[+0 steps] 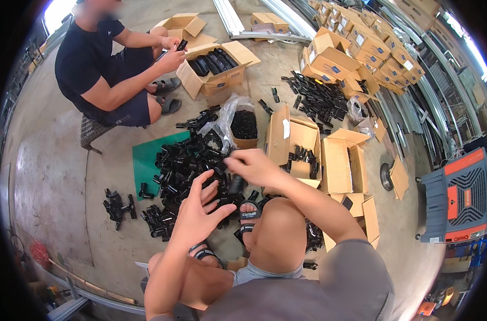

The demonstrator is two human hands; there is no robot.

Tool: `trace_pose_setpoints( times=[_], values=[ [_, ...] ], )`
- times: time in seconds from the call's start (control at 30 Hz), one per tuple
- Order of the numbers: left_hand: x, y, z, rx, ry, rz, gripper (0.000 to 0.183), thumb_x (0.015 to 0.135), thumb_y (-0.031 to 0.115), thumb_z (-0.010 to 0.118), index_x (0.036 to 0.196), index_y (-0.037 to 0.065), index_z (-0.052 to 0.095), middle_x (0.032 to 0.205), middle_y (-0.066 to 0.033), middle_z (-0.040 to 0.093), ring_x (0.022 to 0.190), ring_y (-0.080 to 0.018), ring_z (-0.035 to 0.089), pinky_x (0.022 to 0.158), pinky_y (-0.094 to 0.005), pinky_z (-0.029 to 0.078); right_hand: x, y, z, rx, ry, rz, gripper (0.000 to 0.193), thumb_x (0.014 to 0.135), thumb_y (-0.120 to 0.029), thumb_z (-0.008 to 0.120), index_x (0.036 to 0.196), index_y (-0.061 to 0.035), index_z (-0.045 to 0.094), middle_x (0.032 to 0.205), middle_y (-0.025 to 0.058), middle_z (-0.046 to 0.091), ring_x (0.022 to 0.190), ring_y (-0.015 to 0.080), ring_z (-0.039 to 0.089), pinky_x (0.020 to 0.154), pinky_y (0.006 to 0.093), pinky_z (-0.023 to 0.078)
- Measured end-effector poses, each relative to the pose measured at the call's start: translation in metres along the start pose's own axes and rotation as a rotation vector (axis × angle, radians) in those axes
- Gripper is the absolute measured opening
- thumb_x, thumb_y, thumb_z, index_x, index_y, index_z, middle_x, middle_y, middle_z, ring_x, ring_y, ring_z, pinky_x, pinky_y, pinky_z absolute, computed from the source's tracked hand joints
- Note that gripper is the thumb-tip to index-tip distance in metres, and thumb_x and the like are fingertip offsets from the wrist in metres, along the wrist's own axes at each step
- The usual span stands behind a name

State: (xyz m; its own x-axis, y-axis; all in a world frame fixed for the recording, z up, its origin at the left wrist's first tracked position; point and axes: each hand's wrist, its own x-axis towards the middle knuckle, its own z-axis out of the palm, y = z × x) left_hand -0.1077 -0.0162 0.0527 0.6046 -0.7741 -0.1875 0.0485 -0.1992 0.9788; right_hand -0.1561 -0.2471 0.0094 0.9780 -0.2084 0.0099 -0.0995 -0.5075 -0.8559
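Observation:
My left hand is raised over a heap of black plastic fittings, its fingers spread and nothing in its grasp. To the right, my right hand is closed, with its fingers curled in above the heap's edge; what they hold, if anything, is hidden. Just below it shows a blurred black cylindrical piece, and I cannot tell whether the hand touches it. Beyond the right hand stands a plastic-lined box filled with small black parts.
A green sheet lies partly under the heap. Open cartons stand to the right, one with fittings inside. Across from me a seated person handles a black piece beside a full carton. A grey-and-red machine stands far right.

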Motion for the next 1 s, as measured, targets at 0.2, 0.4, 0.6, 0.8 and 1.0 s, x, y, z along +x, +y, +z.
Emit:
trace_pose_setpoints(
  times=[0.2, 0.4, 0.6, 0.8, 1.0],
  values=[
    [-0.001, -0.013, -0.032, 0.078, -0.061, -0.047, 0.072, 0.088, 0.017, 0.078, 0.148, 0.005, 0.039, 0.139, -0.0314, 0.056, 0.13, -0.0388, 0.057, 0.106, -0.0438, 0.05, -0.113, 0.163, -0.051, -0.588, -0.194, 0.4, 0.038, 0.093, -0.033, 0.056, 0.087, -0.0001, 0.073, 0.082, 0.0266, 0.069, 0.078, 0.0432, 0.068, 0.075, 0.0473, 0.055],
    [0.0, -0.018, -0.048, 0.041, -0.042, -0.121, 0.062, 0.091, 0.011, 0.073, 0.146, 0.004, 0.044, 0.136, -0.0268, 0.059, 0.128, -0.0346, 0.059, 0.107, -0.0424, 0.049, -0.156, 0.206, -0.068, -0.74, -0.516, 0.907, 0.055, 0.094, -0.051, 0.059, 0.095, 0.0013, 0.076, 0.099, 0.0232, 0.073, 0.089, 0.0386, 0.073, 0.083, 0.0468, 0.058],
    [0.012, -0.017, -0.044, -0.024, -0.076, -0.194, 0.055, 0.094, 0.005, 0.068, 0.145, 0.004, 0.046, 0.136, -0.0226, 0.06, 0.127, -0.0269, 0.058, 0.105, -0.0374, 0.049, -0.135, 0.303, -0.105, -0.737, 0.392, 1.087, 0.033, 0.093, -0.033, 0.064, 0.107, -0.0044, 0.071, 0.108, 0.0217, 0.072, 0.105, 0.0395, 0.069, 0.092, 0.049, 0.055],
    [0.014, -0.022, -0.044, -0.032, -0.087, -0.246, 0.053, 0.093, 0.006, 0.07, 0.142, 0.003, 0.049, 0.137, -0.0237, 0.059, 0.128, -0.0289, 0.058, 0.107, -0.039, 0.049, -0.115, 0.355, -0.095, -0.678, 0.421, 1.248, 0.055, 0.089, -0.036, 0.072, 0.13, -0.003, 0.056, 0.123, 0.0193, 0.068, 0.114, 0.036, 0.067, 0.094, 0.0473, 0.056],
    [0.018, -0.023, -0.044, -0.006, -0.086, -0.256, 0.052, 0.093, 0.004, 0.07, 0.141, 0.002, 0.05, 0.137, -0.0225, 0.059, 0.13, -0.0289, 0.057, 0.108, -0.0391, 0.048, -0.105, 0.347, -0.095, -0.508, 0.364, 1.337, 0.053, 0.084, -0.04, 0.078, 0.121, -0.0051, 0.065, 0.129, 0.0182, 0.067, 0.12, 0.0337, 0.064, 0.097, 0.0451, 0.055]
  ],
)
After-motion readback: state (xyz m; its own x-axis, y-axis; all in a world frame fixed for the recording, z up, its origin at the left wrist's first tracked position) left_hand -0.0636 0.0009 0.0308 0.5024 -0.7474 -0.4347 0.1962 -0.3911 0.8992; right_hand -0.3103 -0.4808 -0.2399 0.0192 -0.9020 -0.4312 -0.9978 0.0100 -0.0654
